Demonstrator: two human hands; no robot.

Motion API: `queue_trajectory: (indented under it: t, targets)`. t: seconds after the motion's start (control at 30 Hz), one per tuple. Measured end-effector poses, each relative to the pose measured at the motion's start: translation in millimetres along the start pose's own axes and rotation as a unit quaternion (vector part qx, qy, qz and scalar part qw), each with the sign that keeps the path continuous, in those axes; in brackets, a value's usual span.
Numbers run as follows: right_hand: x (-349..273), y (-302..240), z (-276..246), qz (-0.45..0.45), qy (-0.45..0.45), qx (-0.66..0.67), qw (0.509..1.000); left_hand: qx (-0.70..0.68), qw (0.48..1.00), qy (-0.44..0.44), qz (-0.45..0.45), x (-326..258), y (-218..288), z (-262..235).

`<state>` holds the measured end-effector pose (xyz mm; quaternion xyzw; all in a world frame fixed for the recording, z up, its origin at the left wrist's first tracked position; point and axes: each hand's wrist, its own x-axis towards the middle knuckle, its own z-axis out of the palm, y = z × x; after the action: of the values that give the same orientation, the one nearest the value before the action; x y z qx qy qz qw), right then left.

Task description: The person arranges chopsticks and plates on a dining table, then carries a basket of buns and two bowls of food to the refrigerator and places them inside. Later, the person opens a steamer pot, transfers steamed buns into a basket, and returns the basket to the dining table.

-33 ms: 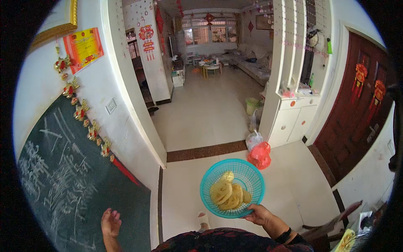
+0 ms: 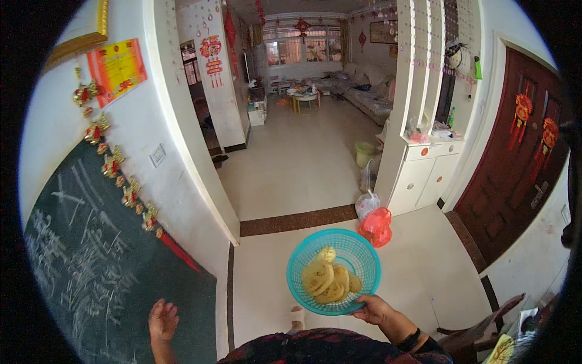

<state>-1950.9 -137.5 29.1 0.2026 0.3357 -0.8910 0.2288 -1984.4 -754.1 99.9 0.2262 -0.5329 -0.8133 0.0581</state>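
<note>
My right hand (image 2: 374,310) grips the near right rim of a round turquoise plastic basket (image 2: 371,261), thumb over the edge. The basket hangs in front of me at about waist height, tilted so its inside shows. In it lie several pale yellow, flat round pieces of food (image 2: 330,286), overlapping, with a knobbly lighter lump (image 2: 327,254) on the far side. What kind of food they are I cannot tell. At lower left, my left hand (image 2: 163,320) hangs in front of the chalkboard, fingers loosely bent and apart, holding nothing.
A scribbled chalkboard (image 2: 85,261) covers the left wall. Ahead, a dark floor strip (image 2: 297,219) crosses the opening to a living room. Red and white plastic bags (image 2: 376,227) sit by a white cabinet (image 2: 418,173). A brown door (image 2: 509,158) and a wooden chair (image 2: 485,327) are at right.
The basket sits very slightly further left, and the view has shifted a little. My right hand keeps its hold on the rim; my left hand stays without anything in it.
</note>
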Motion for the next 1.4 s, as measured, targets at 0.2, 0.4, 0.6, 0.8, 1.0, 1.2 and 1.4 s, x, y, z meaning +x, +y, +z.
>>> queue_trajectory:
  t: [0.2,0.4,0.6,0.8,1.0,1.2,1.4]
  targets:
    - [99,-103,46,-0.009,0.048,-0.027,0.998,0.068,0.941,-0.294,-0.151,184,-26,222]
    - [154,-196,57,-0.030,0.084,-0.072,0.993,0.173,0.748,-0.558,-0.316,273,-76,458]
    - [195,-253,45,-0.034,0.124,-0.112,0.985,0.305,0.704,-0.582,-0.270,301,-112,560]
    - [217,-274,40,-0.085,0.134,-0.099,0.982,0.334,0.699,-0.555,-0.302,329,-149,612]
    - [201,-233,51,-0.154,0.222,-0.083,0.959,0.375,0.656,-0.580,-0.305,381,-193,661]
    - [94,-85,77,-0.329,0.504,0.111,0.791,0.350,0.538,-0.630,-0.437,382,-263,687]
    - [52,85,222,-0.479,0.657,0.282,0.509,0.455,0.483,-0.648,-0.375,310,-248,705]
